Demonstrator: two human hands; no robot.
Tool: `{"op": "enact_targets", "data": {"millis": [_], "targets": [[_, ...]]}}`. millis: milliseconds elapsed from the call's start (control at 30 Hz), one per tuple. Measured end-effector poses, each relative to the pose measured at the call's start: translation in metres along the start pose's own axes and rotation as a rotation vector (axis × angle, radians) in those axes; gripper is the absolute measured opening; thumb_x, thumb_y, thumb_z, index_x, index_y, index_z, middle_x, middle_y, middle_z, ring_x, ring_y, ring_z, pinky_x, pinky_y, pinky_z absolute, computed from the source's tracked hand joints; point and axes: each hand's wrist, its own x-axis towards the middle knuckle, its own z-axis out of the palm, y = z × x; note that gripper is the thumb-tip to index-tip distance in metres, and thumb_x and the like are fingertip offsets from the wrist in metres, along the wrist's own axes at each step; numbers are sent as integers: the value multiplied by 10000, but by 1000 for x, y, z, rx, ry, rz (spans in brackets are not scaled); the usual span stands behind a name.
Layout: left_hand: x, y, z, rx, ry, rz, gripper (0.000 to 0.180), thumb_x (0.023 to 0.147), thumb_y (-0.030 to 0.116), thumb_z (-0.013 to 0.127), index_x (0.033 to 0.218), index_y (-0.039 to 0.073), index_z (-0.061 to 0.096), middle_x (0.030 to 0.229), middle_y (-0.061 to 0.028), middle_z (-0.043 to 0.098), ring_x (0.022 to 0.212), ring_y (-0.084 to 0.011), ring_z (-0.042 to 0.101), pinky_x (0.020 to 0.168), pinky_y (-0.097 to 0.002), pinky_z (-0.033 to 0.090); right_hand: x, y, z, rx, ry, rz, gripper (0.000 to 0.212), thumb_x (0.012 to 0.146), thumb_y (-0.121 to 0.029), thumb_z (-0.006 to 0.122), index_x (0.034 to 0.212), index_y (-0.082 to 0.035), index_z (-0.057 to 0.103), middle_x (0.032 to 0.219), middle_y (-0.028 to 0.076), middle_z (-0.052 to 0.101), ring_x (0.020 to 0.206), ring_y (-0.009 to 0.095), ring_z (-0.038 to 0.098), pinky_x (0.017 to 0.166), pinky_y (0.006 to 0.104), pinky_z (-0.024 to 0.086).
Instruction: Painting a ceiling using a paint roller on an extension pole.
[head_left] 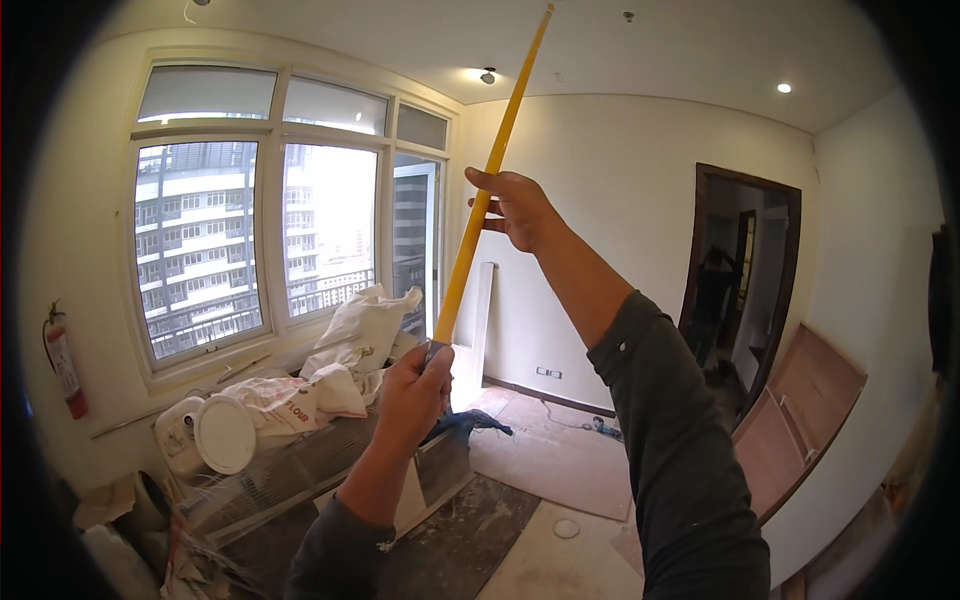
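One yellow pole (pixel 490 170), gripped by two hands: the left hand (pixel 412 392) below, the right hand (pixel 515 208) above. Left of the pole: one fire extinguisher (pixel 62 362), two sacks (pixel 330 350), one white bucket (pixel 205 432). Right of it: one doorway (pixel 745 280).

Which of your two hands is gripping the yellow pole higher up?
The right hand, arm stretched up, holds the yellow pole around mid-length. The left hand grips its lower end, above the sacks.

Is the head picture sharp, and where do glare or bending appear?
Head view: the window is overexposed at its right panes; the yellow pole and both hands look sharp; the wall edges bend toward the rim; the doorway is dark.
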Motion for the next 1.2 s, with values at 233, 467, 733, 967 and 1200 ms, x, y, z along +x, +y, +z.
{"op": "enact_targets", "data": {"millis": [233,467,733,967,1200], "targets": [[-17,-14,-1,-68,16,3,237,1010,235,597,877,40,619,622,17,534,482,-59,479,456,-233,385,-12,8,1,-41,-51,7,748,828,-429,815,1260,91,495,1169,198,530,1135,342,560,990,464,511],[-95,-10,-37,-83,0,14,283,1025,215,558,1176,-19,608,664,-10,541,491,-78,463,457,-224,354,-83,-21,42,-68,-196,7,802,806,-464,828,1270,78,461,1199,214,528,1168,336,554,998,488,503],[-205,32,-89,-150,13,-10,299,1018,169,540,1217,-52,572,668,-47,544,477,-97,456,460,-238,363,-173,-76,118,-100,-313,9,812,802,-461,835,1272,58,425,1150,189,532,1122,307,592,985,470,515],[-287,78,-130,-193,72,-107,305,1005,153,529,1232,-47,569,650,-49,553,462,-96,460,448,-238,363,-238,-112,174,-78,-384,11,1151,765,-532,836,1464,158,237,1286,284,484,1245,375,544,1039,481,503],[-322,105,-159,-123,107,-86,324,997,189,555,1231,-34,580,626,-43,564,443,-91,453,439,-232,358,-254,-124,208,-22,-436,-28,1095,809,-498,812,1464,160,231,1302,275,483,1212,367,577,1028,473,514]]}}
